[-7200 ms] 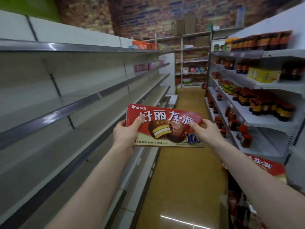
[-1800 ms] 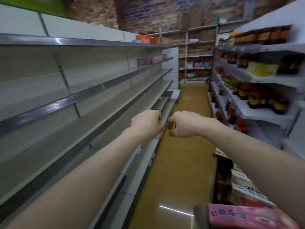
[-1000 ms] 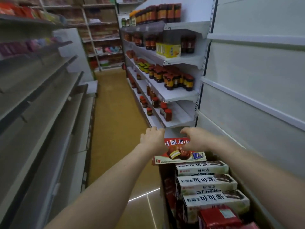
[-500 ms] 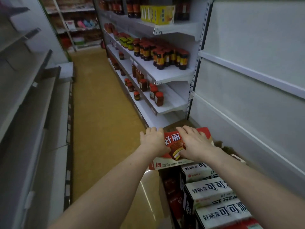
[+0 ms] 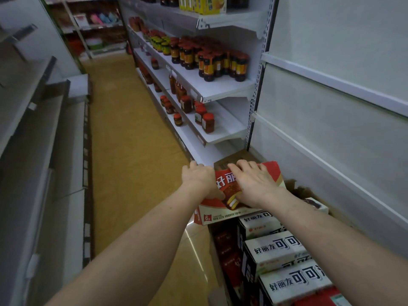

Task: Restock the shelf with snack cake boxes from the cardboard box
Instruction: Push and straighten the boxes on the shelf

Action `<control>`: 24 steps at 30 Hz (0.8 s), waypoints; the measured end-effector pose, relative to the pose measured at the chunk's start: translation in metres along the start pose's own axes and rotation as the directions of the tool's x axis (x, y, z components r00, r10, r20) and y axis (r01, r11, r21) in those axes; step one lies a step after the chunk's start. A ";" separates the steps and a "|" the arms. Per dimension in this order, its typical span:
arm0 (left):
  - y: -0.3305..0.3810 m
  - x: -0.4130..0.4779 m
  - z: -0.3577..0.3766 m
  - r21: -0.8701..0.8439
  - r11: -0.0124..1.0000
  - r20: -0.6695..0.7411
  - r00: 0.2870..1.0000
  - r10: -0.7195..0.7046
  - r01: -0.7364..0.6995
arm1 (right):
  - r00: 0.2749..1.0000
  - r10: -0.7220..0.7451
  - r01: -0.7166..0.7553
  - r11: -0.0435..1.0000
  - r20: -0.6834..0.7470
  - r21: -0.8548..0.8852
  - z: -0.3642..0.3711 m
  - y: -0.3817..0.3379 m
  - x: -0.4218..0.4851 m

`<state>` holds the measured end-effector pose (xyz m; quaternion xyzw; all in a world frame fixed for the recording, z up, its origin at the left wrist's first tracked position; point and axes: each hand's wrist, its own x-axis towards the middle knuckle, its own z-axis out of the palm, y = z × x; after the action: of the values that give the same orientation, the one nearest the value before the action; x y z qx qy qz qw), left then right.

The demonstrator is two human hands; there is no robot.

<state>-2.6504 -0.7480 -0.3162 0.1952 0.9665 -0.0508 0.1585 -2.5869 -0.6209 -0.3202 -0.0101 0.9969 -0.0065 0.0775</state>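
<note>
A red snack cake box (image 5: 229,212) is tilted up above the open cardboard box (image 5: 297,189) at the lower right. My left hand (image 5: 198,180) grips its left end, thumb on the printed face. My right hand (image 5: 254,184) lies across the face, with the fingers spread and reaching the far edge. Inside the cardboard box, several white snack cake boxes (image 5: 276,250) stand in a row, with darker red boxes (image 5: 227,244) beside them. The grey shelves (image 5: 44,129) on the left of the aisle hold nothing.
White shelves (image 5: 220,91) ahead on the right carry rows of red-lidded jars (image 5: 209,60) and yellow cartons (image 5: 205,5). A plain white panel wall (image 5: 331,107) stands right of the cardboard box. The yellow floor (image 5: 132,151) of the aisle runs ahead between the shelving.
I turned from the empty left shelves to the cardboard box on the right. Both hands took hold of a red box there and have tilted it up off the stack.
</note>
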 end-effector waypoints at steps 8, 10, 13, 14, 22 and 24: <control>0.003 -0.017 -0.006 -0.146 0.987 0.086 0.994 -0.062 0.074 | 0.997 -0.047 0.042 0.996 -0.054 -0.082 -0.009 -0.002 -0.017; 0.003 -0.025 -0.005 -0.160 0.984 0.054 0.996 -0.074 0.081 | 0.996 -0.053 0.047 0.995 -0.069 -0.087 -0.012 -0.001 -0.024; 0.006 -0.038 -0.002 -0.316 0.945 0.001 0.996 -0.086 0.082 | 0.995 -0.046 0.041 0.997 -0.083 -0.068 -0.022 0.003 -0.034; 0.008 -0.045 -0.003 -0.349 0.935 -0.027 0.996 -0.086 0.071 | 0.995 -0.046 0.041 0.997 -0.085 -0.061 -0.026 0.005 -0.038; 0.002 -0.124 -0.034 -0.199 0.978 -0.271 0.963 0.001 -0.057 | 0.976 -0.189 0.189 0.982 -0.108 -0.014 -0.071 0.011 -0.081; -0.004 -0.151 -0.046 -0.198 0.977 -0.311 0.950 0.009 -0.074 | 0.965 -0.235 0.239 0.971 -0.119 0.013 -0.087 0.009 -0.097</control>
<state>-2.5332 -0.7984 -0.2233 0.2034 0.9751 0.0846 0.0262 -2.5044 -0.6087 -0.2194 -0.1278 0.9912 -0.0296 0.0179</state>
